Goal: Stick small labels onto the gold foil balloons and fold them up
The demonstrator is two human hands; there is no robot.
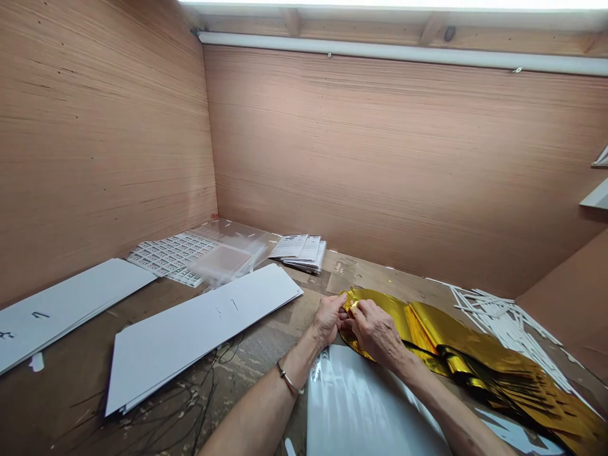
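The left hand [329, 320] and the right hand [375, 326] meet at the left end of a stretch of gold foil [389, 308], both with fingers bent and pinching its crinkled edge between them. The foil lies on the right half of the surface [266, 345], mirror-bright and creased near the hands, with a rolled fold further right; beyond that it spreads toward the near right as a fan of thin, layered sheets. A thin metal bracelet [288, 379] circles the left wrist.

Under the forearms lies a smooth, glossy white packet [363, 405], its face streaked with reflections. At the far right, slim white sticks [517, 335] are heaped loosely, crossing one another.

Left of the hands, a stack of long, flat white cards [204, 332] slants across the surface, a few dark marks on top; a similar white stack [71, 310] lies further left. Thin black strings [190, 402] tangle at the near side of the closer stack. Toward the far side are sheets of small printed labels [173, 256], limp clear plastic bags [232, 256] and a squared pile of printed leaflets [299, 250]. Grained plywood walls [380, 158] enclose the surface.
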